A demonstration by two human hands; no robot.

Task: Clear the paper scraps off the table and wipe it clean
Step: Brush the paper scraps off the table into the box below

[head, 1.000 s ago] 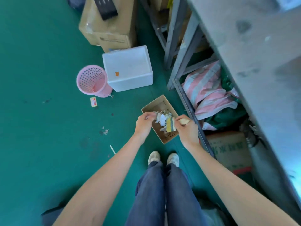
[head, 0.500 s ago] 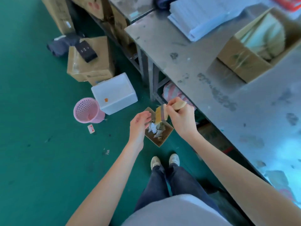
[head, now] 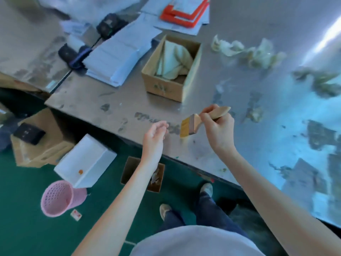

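left hand [head: 154,136]: empty, fingers loosely curled | right hand [head: 218,127]: fist clenched, wrist bent

The stained grey table [head: 129,100] carries crumpled paper scraps [head: 245,50], an open cardboard box [head: 166,85] and stacked papers [head: 120,50]. 2 red-edged pads [head: 184,12] lie at its far side.

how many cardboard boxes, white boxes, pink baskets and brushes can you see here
cardboard boxes: 3 (on the table, on the floor under the forearm, at the far left)
white box: 1
pink basket: 1
brush: 1, held in the right hand
total: 6
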